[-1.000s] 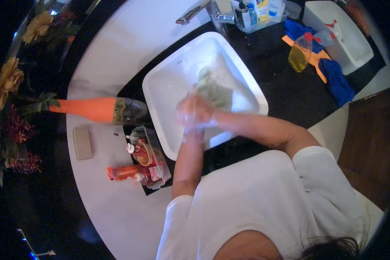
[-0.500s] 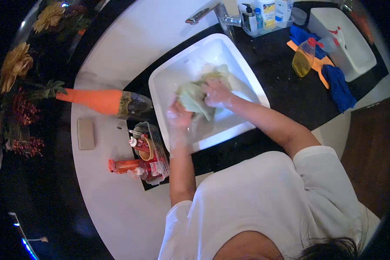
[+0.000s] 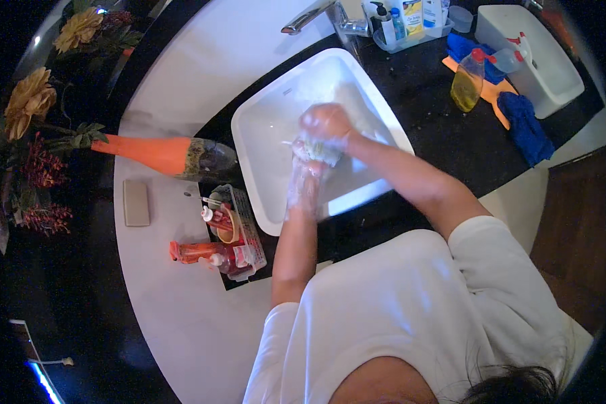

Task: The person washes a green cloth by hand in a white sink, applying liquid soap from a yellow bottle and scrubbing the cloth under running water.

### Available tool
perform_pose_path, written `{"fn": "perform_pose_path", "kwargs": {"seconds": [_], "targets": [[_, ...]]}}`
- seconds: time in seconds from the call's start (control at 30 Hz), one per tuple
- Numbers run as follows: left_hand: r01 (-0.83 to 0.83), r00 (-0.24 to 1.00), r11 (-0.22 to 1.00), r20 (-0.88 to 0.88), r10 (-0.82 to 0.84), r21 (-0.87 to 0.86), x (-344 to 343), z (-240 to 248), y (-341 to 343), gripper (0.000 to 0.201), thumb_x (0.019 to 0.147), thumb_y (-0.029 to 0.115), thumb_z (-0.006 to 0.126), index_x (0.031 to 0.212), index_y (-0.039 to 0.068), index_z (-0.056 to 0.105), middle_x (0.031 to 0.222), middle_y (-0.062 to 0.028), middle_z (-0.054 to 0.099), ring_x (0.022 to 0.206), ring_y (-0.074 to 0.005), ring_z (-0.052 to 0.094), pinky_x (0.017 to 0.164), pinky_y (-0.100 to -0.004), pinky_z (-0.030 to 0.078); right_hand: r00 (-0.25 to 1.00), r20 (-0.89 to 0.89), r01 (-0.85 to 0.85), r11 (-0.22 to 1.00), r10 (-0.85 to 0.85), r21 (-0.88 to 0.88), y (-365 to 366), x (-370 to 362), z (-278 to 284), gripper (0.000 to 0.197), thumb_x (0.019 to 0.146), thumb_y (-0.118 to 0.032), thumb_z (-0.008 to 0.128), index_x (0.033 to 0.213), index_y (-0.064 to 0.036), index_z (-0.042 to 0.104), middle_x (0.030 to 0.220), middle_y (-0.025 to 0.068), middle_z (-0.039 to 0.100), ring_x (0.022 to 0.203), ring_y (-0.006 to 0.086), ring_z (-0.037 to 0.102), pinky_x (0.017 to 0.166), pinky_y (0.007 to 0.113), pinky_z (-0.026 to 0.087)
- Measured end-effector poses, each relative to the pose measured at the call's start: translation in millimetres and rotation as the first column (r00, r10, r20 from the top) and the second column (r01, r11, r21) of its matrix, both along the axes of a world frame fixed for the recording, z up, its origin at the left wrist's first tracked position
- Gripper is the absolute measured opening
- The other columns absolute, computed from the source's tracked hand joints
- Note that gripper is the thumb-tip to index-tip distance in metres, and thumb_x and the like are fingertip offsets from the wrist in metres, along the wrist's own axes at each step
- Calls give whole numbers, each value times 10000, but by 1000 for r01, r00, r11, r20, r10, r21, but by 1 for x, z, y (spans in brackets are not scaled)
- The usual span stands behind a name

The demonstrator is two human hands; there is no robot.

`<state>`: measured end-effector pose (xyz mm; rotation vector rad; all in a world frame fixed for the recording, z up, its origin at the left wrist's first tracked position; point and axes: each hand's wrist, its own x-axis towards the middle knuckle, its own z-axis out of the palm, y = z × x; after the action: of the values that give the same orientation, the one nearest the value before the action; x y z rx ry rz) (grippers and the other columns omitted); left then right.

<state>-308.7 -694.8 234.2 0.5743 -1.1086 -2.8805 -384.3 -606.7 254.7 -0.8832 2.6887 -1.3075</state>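
Note:
A white square sink (image 3: 256, 145) lies in front of me with suds inside. Over its basin I hold a wet, pale green cloth (image 3: 326, 154), now bunched up small between my hands. My left hand (image 3: 306, 165), soapy down to the wrist, is closed on the lower part of the bundle. Just above it, my right hand (image 3: 326, 122) is curled into a fist against the cloth's upper part, slightly smeared by motion. The fingers of both hands partly hide the cloth. A chrome faucet (image 3: 310, 17) reaches over the sink's far side; no water shows running from it.
Left of the sink stand an orange vase (image 3: 155, 154) and a basket (image 3: 249, 232) of bottles. At the far right are a toiletry tray (image 3: 414, 42), a spray bottle (image 3: 467, 84) with yellow liquid, blue cloths (image 3: 522, 128) and a white rectangular basin (image 3: 552, 87).
The cloth was spread loosely between my hands and is now squeezed into a small bundle. My left hand has moved right and my right hand slightly up, bringing them together.

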Motion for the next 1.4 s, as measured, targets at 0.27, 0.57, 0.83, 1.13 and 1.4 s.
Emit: {"fn": "perform_pose_path", "kwargs": {"seconds": [0.27, 0.57, 0.83, 1.13, 1.4], "targets": [[-23, 998, 998, 64, 26, -54, 24, 15, 3, 494, 812, 298, 492, 1205, 10, 412, 1237, -140, 455, 1136, -277, 438, 972, -445, 329, 864, -371, -328, 940, 341, 100, -7, 68, 22, 228, 705, -282, 517, 604, -81, 555, 687, 133, 571, 635, 294, 560, 615, 436, 444], [-267, 959, 948, -52, 279, 172, 42, 23, -58, 441, 820, 246, 479, 1182, 0, 430, 1176, -143, 504, 1126, -276, 449, 989, -450, 312, 869, -479, 199, 973, -121, 115, 20, 5, -6, 259, 697, -221, 544, 841, -13, 600, 955, 166, 534, 901, 306, 506, 708, 463, 407], [-127, 979, 990, -164, 117, -53, 36, 77, -41, 381, 827, 163, 431, 1144, -48, 445, 1158, -185, 502, 1088, -288, 479, 981, -435, 342, 985, -164, 11, 920, 58, 391, 35, 9, -37, 424, 639, -236, 592, 993, -8, 545, 932, 186, 553, 909, 340, 538, 824, 447, 402], [-174, 985, 974, -40, 170, -143, 46, 18, -16, 384, 838, 250, 448, 1146, 20, 450, 1124, -161, 499, 1031, -264, 493, 922, -403, 355, 802, -567, -363, 907, 187, -214, -39, 134, 41, 209, 574, -290, 603, 546, -98, 527, 577, 138, 504, 508, 268, 485, 505, 385, 420], [-35, 998, 985, 49, 43, -169, 18, 24, 7, 297, 796, 193, 536, 1037, 23, 500, 996, -118, 536, 910, -227, 530, 816, -343, 409, 918, -381, -136, 990, 111, -40, -2, 65, 14, 236, 749, -294, 534, 597, -123, 594, 629, 105, 580, 614, 208, 578, 582, 348, 468]]}}
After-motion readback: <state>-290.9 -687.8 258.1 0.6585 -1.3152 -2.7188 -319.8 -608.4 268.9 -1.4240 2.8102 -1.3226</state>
